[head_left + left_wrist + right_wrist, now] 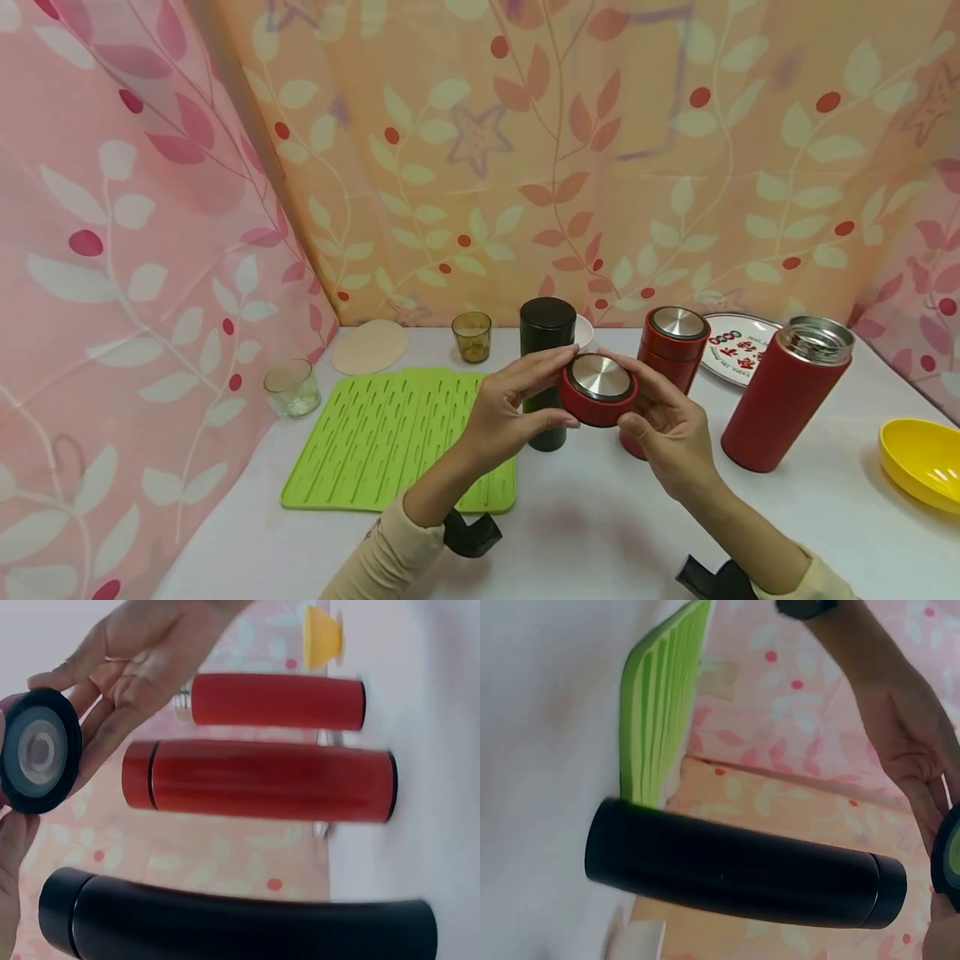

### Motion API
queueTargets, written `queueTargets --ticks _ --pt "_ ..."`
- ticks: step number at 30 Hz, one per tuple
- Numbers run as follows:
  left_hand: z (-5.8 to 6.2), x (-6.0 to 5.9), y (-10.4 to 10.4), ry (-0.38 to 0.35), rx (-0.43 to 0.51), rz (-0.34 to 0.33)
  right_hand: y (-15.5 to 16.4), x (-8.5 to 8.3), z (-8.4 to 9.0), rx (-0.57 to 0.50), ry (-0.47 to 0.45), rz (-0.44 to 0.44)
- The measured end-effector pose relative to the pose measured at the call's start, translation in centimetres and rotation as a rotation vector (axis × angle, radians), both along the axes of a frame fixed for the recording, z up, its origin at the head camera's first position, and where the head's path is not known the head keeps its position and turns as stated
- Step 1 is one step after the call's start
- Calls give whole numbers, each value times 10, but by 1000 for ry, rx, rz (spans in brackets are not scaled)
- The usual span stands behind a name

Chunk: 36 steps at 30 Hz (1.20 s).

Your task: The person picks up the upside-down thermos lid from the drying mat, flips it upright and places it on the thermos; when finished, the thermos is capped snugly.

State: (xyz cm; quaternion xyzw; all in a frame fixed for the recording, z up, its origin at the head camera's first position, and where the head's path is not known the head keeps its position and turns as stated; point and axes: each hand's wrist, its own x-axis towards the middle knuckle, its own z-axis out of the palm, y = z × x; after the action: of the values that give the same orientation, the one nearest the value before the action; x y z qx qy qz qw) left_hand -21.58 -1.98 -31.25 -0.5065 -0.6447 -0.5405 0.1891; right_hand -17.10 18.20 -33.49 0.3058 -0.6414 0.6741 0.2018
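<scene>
You grip the red lid (597,389) between both hands, your left hand (510,408) and right hand (671,429) curled around its rim, steel top up, at the centre of the frame, in front of the black flask (547,371) and capped red flask (671,354).

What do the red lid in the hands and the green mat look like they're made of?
The red lid: likely matte-coated metal or plastic, with a brushed steel disc on top that reflects light softly. The green mat: probably silicone, judging by its flat bright colour, moulded ridges and dull, non-glossy surface.
</scene>
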Motion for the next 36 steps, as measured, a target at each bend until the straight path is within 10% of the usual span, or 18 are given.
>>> queueTargets --ticks 5,14,21,30,36 --pt "0 3 2 -139 2 -52 0 -3 -3 -15 152 31" --pt "1 2 6 -11 1 -20 3 -10 -5 -1 282 102" --pt "14 14 7 -55 51 -20 15 -9 2 12 317 10" --pt "11 9 3 -79 122 28 62 -12 22 -223 410 -346" --pt "5 1 9 -109 162 29 101 -6 27 -89 266 -792"
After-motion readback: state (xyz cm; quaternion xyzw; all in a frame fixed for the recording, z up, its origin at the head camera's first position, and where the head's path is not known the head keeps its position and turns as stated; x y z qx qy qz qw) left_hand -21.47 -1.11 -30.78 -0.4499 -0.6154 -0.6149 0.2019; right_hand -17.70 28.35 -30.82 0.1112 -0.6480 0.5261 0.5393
